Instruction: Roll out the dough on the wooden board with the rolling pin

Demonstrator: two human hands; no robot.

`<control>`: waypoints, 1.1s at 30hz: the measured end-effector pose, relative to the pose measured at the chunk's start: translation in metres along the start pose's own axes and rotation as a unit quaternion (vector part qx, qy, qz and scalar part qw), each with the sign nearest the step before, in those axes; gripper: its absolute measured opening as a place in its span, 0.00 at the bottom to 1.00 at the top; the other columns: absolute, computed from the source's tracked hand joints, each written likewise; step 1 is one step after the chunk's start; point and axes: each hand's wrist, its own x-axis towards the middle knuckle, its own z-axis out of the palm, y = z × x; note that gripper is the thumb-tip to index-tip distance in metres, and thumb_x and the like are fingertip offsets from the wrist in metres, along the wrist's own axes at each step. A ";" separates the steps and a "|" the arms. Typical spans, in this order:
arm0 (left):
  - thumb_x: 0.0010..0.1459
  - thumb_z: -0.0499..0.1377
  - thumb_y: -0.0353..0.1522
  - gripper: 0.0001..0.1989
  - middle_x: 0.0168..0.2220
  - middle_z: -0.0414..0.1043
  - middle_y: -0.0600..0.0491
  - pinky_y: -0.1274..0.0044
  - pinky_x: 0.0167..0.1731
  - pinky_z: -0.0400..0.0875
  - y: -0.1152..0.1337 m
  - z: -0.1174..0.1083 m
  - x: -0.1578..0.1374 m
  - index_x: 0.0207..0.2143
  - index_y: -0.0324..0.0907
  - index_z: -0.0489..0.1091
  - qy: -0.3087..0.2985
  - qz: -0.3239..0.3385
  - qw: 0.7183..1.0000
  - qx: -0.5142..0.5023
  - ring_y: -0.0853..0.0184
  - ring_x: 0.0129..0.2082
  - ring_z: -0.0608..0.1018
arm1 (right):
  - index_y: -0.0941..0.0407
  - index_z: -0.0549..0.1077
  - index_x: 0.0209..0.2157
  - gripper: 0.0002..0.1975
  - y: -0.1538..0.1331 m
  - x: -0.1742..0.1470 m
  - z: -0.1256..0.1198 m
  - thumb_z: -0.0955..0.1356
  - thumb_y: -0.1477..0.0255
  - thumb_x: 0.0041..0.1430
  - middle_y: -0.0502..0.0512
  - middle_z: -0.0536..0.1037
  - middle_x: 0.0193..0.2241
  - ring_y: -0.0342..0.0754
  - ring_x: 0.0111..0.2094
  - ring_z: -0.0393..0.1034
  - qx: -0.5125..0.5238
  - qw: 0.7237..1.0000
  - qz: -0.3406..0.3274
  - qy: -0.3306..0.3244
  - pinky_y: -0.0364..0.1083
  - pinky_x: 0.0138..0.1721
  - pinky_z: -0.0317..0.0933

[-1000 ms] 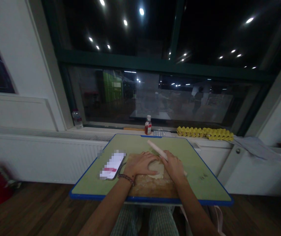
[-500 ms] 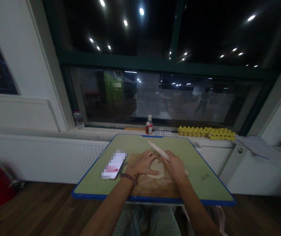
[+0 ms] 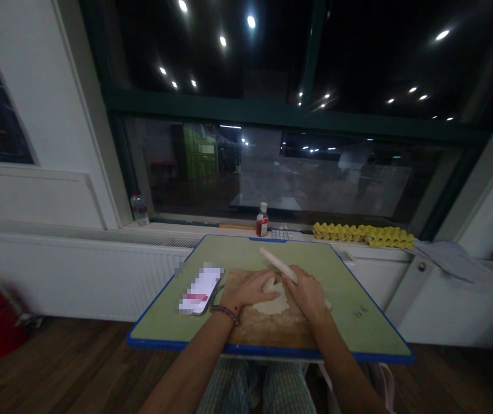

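On a floured wooden board (image 3: pixel 272 334) lies a thin, flat sheet of pale dough (image 3: pixel 275 303) with an uneven edge. My left hand (image 3: pixel 248 290), a beaded bracelet at its wrist, rests over the dough's left side. Its thumb lies across the dough, apart from the fingers, whose tips reach the far edge; the palm hides part of the sheet. My right hand (image 3: pixel 307 290) is closed round a slim wooden rolling pin (image 3: pixel 275 261). The pin slants from far left to near right beside the dough, its middle covered by that hand.
A phone (image 3: pixel 203 292), its screen pixelated, lies on the green table (image 3: pixel 358 322) left of the board. On the sill behind stand a small bottle of red liquid (image 3: pixel 262 221), a clear bottle (image 3: pixel 140 208) and yellow egg trays (image 3: pixel 362 234). Papers (image 3: pixel 442 259) lie at right.
My left thumb and fingers have come closer together and drawn back left, so more of the dough shows and its outline looks different. My right hand and the rolling pin have barely moved.
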 end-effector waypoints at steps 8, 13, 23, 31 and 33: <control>0.64 0.56 0.43 0.13 0.41 0.77 0.52 0.76 0.41 0.68 -0.002 0.001 0.003 0.45 0.45 0.68 -0.013 -0.020 0.999 -0.021 0.60 0.43 0.78 | 0.52 0.70 0.50 0.15 0.001 -0.001 0.002 0.60 0.60 0.69 0.54 0.81 0.41 0.49 0.41 0.76 0.010 1.000 -0.009 0.015 0.44 0.38 0.57; 0.68 0.50 0.38 0.14 0.41 0.78 0.49 0.75 0.39 0.68 -0.007 0.001 0.004 0.53 0.44 0.63 0.043 -0.113 0.993 0.005 0.59 0.43 0.80 | 0.51 0.69 0.51 0.15 0.001 0.000 0.001 0.61 0.61 0.68 0.54 0.80 0.42 0.49 0.41 0.76 0.016 1.000 -0.006 0.022 0.44 0.37 0.58; 0.67 0.51 0.35 0.14 0.29 0.78 0.54 0.76 0.30 0.65 -0.009 0.002 0.003 0.54 0.47 0.64 0.110 -0.145 0.981 0.060 0.61 0.30 0.80 | 0.51 0.70 0.51 0.15 0.000 0.001 0.000 0.61 0.61 0.69 0.55 0.81 0.39 0.49 0.40 0.76 0.012 0.999 -0.026 0.019 0.43 0.39 0.58; 0.68 0.47 0.32 0.10 0.38 0.76 0.47 0.69 0.46 0.63 -0.005 -0.012 0.001 0.44 0.42 0.67 0.239 -0.137 0.955 0.110 0.58 0.43 0.75 | 0.52 0.72 0.51 0.16 0.005 0.002 0.007 0.62 0.60 0.68 0.56 0.80 0.38 0.51 0.41 0.74 0.001 0.996 -0.086 0.022 0.46 0.42 0.58; 0.67 0.48 0.31 0.09 0.42 0.75 0.47 0.67 0.48 0.61 -0.002 -0.013 0.000 0.44 0.42 0.67 0.252 -0.119 0.953 0.117 0.58 0.47 0.73 | 0.51 0.73 0.51 0.16 0.004 0.002 0.007 0.63 0.60 0.67 0.57 0.80 0.40 0.53 0.44 0.72 -0.001 0.992 -0.124 0.020 0.47 0.45 0.58</control>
